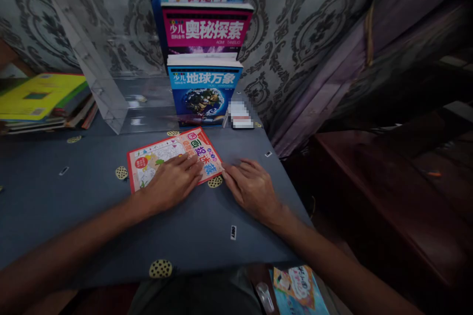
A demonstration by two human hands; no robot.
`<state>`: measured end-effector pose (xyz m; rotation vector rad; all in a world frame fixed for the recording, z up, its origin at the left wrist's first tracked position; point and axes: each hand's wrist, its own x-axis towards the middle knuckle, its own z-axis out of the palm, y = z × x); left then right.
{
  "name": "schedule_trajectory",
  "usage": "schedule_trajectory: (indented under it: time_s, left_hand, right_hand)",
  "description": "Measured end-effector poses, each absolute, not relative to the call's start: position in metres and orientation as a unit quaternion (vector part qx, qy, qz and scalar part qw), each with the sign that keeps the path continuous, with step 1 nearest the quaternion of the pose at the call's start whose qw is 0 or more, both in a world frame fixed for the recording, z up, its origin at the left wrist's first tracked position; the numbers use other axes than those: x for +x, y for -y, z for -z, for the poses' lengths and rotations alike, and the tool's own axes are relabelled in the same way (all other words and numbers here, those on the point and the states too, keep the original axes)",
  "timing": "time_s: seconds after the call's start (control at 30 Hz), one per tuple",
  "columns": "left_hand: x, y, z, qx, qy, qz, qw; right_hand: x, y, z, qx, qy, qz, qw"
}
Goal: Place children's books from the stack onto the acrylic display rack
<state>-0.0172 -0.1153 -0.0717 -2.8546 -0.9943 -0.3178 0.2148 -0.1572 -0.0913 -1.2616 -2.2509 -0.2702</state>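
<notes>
There's one red-edged booklet (172, 150), one rack (107, 88), three upright covers (207, 33).

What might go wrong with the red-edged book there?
Its corner might crease: the right hand is right at it, while the left hand rests on the cover of the red-edged book.

A forward push might bump the clear stand just behind, perhaps tipping the upright blue globe book.
</notes>
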Motion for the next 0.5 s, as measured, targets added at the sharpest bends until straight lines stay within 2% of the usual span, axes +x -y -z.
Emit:
schedule_trajectory:
  time_s: [0.37,0.5]
  left_hand:
    - [-0.007,0.149,0.063,-0.918,0.385,0.011,0.091]
    - [-0.009,0.155,0.063,-0.92,0.381,0.014,0.088]
  right_hand:
    - [0.22,0.162,0.099,-0.472,0.851,0.068,0.219]
    - [0.221,0.143,0.102,-0.48,0.854,0.058,0.193]
